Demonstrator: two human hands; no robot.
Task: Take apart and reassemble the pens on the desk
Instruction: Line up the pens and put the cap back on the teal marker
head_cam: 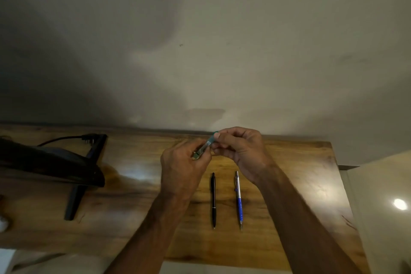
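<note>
A teal pen (206, 145) with a small white label is held above the wooden desk (289, 176), tilted up to the right. My left hand (181, 169) grips its lower end and my right hand (242, 151) pinches its upper end; both ends are mostly hidden by fingers. Below the hands, a black pen (213, 200) lies lengthwise on the desk. A silver and blue pen (238, 199) lies parallel to it, just to the right.
A black monitor (51, 164) on a V-shaped stand (74, 202) occupies the desk's left side, with a plug and cable (87, 138) behind it. A grey wall rises behind the desk. The desk's right edge ends near a pale surface (382, 207).
</note>
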